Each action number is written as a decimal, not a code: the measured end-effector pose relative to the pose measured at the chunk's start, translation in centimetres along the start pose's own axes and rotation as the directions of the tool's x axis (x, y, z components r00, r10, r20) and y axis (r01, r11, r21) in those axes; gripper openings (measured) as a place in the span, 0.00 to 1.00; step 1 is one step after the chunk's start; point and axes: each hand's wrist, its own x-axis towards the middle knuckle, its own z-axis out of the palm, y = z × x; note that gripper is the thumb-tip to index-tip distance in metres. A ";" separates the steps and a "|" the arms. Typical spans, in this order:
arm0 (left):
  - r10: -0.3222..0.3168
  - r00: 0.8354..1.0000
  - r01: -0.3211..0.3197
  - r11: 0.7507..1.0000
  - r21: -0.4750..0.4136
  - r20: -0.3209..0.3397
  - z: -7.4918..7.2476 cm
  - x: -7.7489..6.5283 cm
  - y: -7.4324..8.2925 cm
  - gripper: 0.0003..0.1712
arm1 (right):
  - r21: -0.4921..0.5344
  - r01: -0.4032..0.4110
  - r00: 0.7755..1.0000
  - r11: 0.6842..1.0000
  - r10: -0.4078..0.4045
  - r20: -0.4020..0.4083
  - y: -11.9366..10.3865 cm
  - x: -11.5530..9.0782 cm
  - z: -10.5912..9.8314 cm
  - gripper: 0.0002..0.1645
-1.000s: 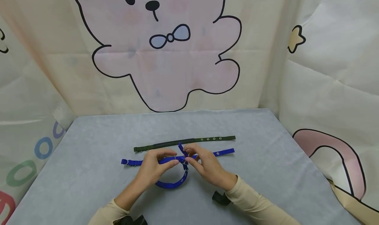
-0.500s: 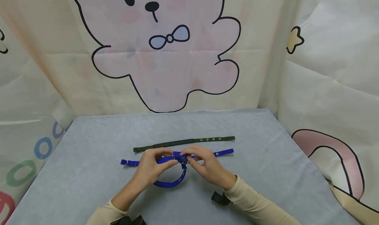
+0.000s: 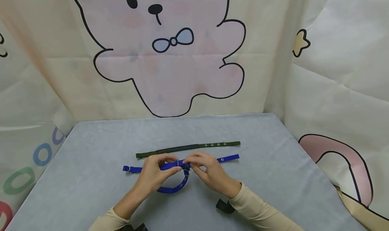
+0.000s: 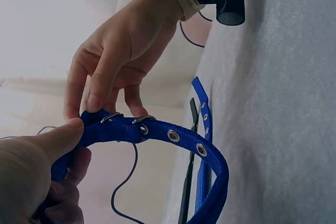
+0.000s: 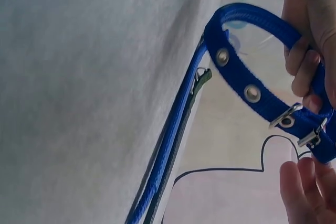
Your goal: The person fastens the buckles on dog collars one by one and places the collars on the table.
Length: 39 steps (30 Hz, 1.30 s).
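A blue collar (image 3: 172,189) with metal eyelets hangs as a loop between my hands, its strap run through the metal buckle (image 4: 142,124). My left hand (image 3: 153,172) grips the looped collar beside the buckle, thumb on top and fingers curled beneath. With thumb and fingertips, my right hand (image 3: 209,170) pinches the collar at the buckle and strap end. In the right wrist view, the buckle prong (image 5: 311,142) and a metal ring (image 5: 286,115) show on the strap, and some right fingertips (image 5: 291,182) lie just under it.
Behind the hands, a second blue collar (image 3: 229,158) lies stretched out on the grey-covered table (image 3: 100,150). Farther back lies a dark green collar (image 3: 188,147), roughly parallel to it. Printed fabric (image 3: 182,82) hangs around the back and sides. Black devices (image 3: 225,206) sit at both wrists.
The blue strap end that stuck up above the buckle one second ago has folded down to the left, along the collar. My right fingers moved with it; my left hand keeps its hold.
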 end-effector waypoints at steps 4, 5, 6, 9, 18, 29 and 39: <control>0.004 1.000 -0.003 1.000 -0.014 0.007 -0.1 0.1 0.2 0.13 | 0.046 -0.023 1.000 0.999 0.022 0.020 -0.2 0.0 0.1 0.19; 0.008 1.000 -0.008 1.000 -0.024 0.006 -0.1 0.1 0.2 0.13 | 0.062 -0.042 0.999 0.997 0.041 0.021 -0.3 0.0 0.1 0.19; 0.013 1.000 -0.013 0.999 -0.032 0.001 -0.1 0.1 0.3 0.13 | 0.079 -0.065 0.998 0.995 0.064 0.020 -0.4 0.0 0.1 0.20; 0.035 0.999 -0.036 0.997 -0.071 -0.011 -0.3 0.0 0.2 0.17 | 0.107 -0.127 0.992 0.986 0.127 0.010 -0.6 0.1 0.2 0.19; 0.079 0.996 -0.076 0.994 -0.078 0.034 -0.5 -0.3 0.0 0.12 | 0.140 -0.123 0.991 0.983 0.115 0.062 -0.7 0.3 0.4 0.16; 0.144 0.989 -0.136 0.980 -0.147 0.040 -1.1 0.2 -0.2 0.07 | 0.098 -0.197 0.974 0.975 0.183 0.135 0.0 0.7 -0.6 0.29; 0.061 0.992 -0.056 0.997 -0.049 0.107 -1.4 0.6 -0.2 0.15 | 0.142 -0.193 0.969 0.971 0.166 0.181 0.5 0.5 -1.4 0.25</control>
